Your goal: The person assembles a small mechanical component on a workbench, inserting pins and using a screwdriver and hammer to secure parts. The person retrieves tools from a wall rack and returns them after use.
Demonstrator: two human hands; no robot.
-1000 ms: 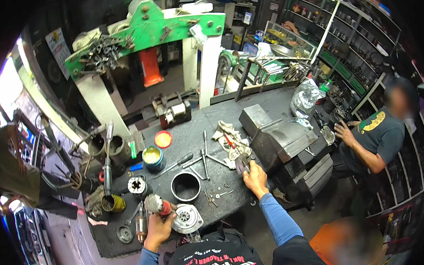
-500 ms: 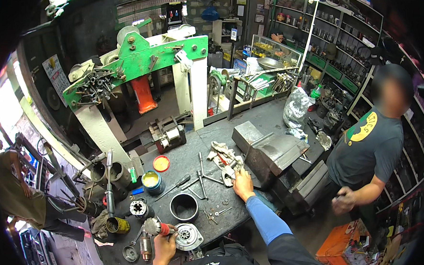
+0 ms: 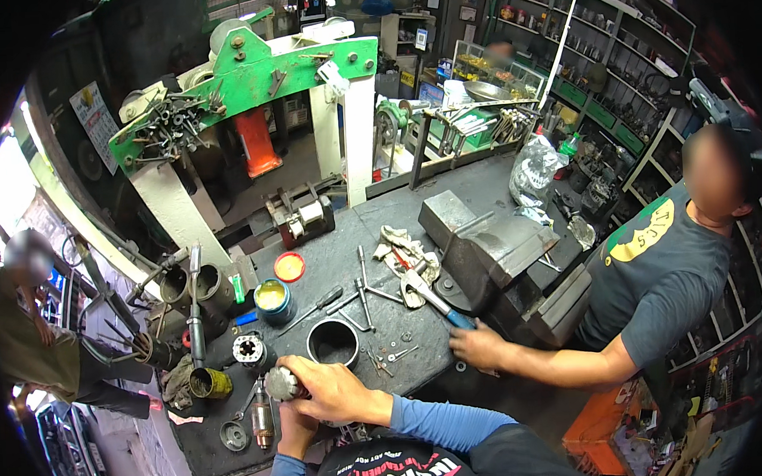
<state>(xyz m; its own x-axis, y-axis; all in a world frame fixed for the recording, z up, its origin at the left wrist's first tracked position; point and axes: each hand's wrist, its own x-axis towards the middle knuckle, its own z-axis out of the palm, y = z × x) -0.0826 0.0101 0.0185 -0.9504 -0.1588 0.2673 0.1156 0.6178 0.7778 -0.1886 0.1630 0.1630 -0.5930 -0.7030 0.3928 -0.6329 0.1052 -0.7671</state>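
Head view only: both hands worked at the near edge of the desk (image 3: 331, 266). Right hand (image 3: 337, 388) lay over a small round metal part (image 3: 283, 384), fingers (image 3: 306, 373) curled and pressed around it; left hand (image 3: 296, 428) sat underneath, mostly hidden, so I couldn't tell how its fingers stood. Part was held just off the near edge, beside the black steel ring (image 3: 332, 342) and a splined gear piece (image 3: 251, 350). Yellow grease tin (image 3: 273, 299) sat further in; big grey vise (image 3: 485, 250) was at the right edge. Co-worker's hand (image 3: 477, 347) rested by a blue-handled wrench (image 3: 431, 297), apart from ours.

Judgement: support the part from below, grip it square, keep it over the desk in case it slips.
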